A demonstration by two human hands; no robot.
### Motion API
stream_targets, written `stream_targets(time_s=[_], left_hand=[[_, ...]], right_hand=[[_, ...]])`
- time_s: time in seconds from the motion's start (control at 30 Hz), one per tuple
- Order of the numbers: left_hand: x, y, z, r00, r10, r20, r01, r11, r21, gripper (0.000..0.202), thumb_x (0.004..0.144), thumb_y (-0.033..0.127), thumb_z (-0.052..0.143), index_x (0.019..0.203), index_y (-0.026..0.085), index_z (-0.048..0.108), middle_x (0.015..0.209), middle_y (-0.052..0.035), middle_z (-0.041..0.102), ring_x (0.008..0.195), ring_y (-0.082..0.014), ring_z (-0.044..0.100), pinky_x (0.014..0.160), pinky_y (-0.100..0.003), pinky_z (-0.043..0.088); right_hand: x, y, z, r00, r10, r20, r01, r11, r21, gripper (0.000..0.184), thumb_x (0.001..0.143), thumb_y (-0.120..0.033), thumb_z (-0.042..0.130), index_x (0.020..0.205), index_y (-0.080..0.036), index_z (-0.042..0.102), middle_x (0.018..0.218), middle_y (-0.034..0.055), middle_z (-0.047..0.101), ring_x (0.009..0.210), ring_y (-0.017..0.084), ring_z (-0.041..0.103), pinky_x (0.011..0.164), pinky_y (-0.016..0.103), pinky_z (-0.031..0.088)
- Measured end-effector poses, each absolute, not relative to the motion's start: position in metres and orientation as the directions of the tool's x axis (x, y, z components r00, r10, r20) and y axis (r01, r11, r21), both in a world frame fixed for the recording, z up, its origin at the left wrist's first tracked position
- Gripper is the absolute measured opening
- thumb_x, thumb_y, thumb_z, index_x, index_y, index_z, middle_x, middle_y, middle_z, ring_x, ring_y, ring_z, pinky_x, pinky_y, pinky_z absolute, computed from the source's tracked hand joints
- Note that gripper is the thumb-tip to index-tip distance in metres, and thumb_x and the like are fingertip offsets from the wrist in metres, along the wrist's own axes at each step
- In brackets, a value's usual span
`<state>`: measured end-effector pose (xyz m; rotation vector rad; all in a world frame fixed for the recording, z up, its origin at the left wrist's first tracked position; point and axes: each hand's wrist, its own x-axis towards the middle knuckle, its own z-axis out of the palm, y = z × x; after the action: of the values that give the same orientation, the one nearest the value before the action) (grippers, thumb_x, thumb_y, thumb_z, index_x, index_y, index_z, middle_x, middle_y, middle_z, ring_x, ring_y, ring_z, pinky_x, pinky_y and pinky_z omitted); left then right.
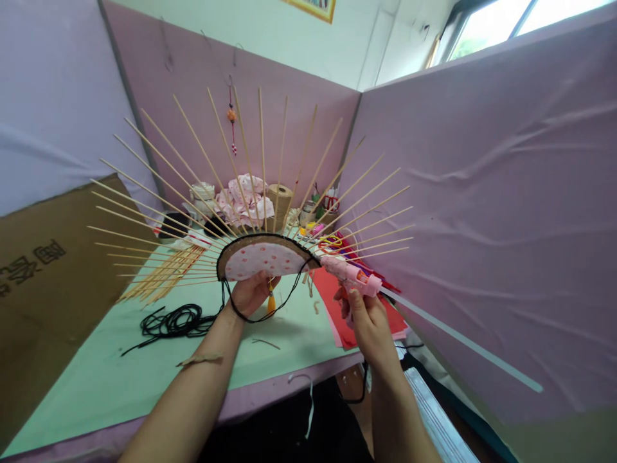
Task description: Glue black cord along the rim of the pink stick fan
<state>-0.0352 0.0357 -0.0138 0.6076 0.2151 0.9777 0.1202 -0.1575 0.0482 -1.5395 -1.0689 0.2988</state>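
My left hand (250,292) holds a half-round piece (265,258) from below, its fingers partly hidden behind it. White fabric with pink dots covers its middle, and black cord trims the curved edge. Thin wooden sticks (261,154) fan out from that arc. A loose length of black cord hangs in a loop under the piece, near a yellow tassel (271,302). My right hand (364,315) is wrapped around a pink glue gun (351,275), whose nozzle is at the right corner of the half-round piece. From the gun's back sticks out a long pale glue stick (463,341).
A coil of black cord (180,321) and a bundle of sticks (168,273) lie on the pale green table (144,386). Red sheets (390,318) are at the right. Dotted cloth (245,196) and a twine spool (279,199) stand behind. Cardboard (53,283) leans left.
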Motion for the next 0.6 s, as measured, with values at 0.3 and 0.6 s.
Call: stream_targets(time_s=[0.3,0.6], left_hand=[[-0.0364,0.0359,-0.0152,0.561,0.824,0.077,-0.699,0.423,0.577,0.015,0.064,0.009,0.078,0.066,0.017,0.065,0.071,0.0000,0.073,0.071,-0.0130,0.068,0.080,-0.030,0.055],[-0.0357,0.0351,-0.0137,0.549,0.833,0.068,-0.706,0.419,0.571,0.018,0.062,0.008,0.078,0.071,0.017,0.066,0.072,0.0011,0.073,0.071,-0.0126,0.068,0.080,-0.030,0.055]], right_hand=[[0.1229,-0.1565,0.0434,0.547,0.764,0.344,0.423,0.102,-0.900,0.047,0.090,-0.060,0.040,0.084,-0.018,0.059,0.063,-0.0011,0.051,0.056,0.012,0.047,0.053,0.024,0.038],[0.1254,-0.1567,0.0399,0.563,0.766,0.311,0.390,0.085,-0.917,0.046,0.089,-0.060,0.041,0.086,-0.018,0.058,0.063,-0.0005,0.053,0.055,0.013,0.047,0.051,0.024,0.036]])
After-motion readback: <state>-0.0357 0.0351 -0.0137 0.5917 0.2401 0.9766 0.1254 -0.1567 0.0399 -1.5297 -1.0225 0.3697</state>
